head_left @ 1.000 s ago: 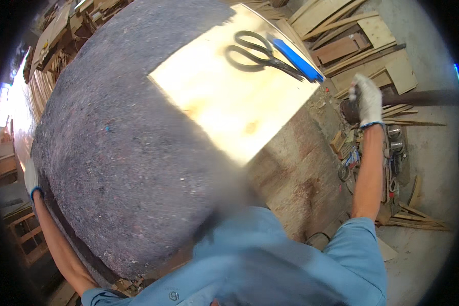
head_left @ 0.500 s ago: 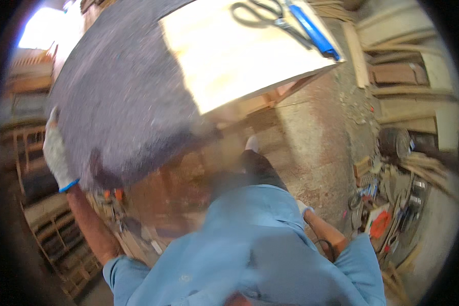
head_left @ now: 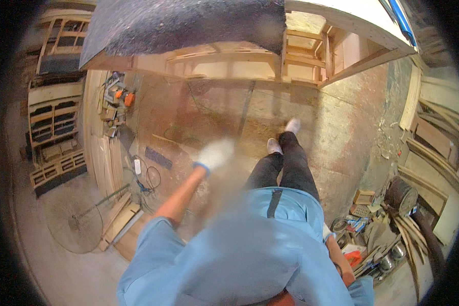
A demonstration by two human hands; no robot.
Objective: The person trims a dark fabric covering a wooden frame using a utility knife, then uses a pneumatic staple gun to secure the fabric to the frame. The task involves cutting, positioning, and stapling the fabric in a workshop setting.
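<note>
My left hand (head_left: 215,154), in a white glove, is blurred in mid-air over the floor, below the near edge of the wooden workbench (head_left: 359,64); its fingers are smeared. My right hand (head_left: 328,232), also gloved, is down by my right hip, mostly hidden by my shirt. The bench top carries a speckled grey felt sheet (head_left: 183,25) and, at the right, a pale board (head_left: 352,14) with a blue strip-like object (head_left: 402,20) on it. Open wooden framing shows under the top. My legs and light shoes show below me.
A standing fan (head_left: 74,222), cables and planks lie at the lower left. Wooden frames (head_left: 56,122) line the left side. Orange power tools (head_left: 125,98) sit among scraps. Timber offcuts (head_left: 433,153), cans and a dark roll (head_left: 400,196) crowd the right side.
The view has swung and moved back from the bench, which now sits higher in frame. My left hand has left the felt's edge; my right hand has dropped to my side.
</note>
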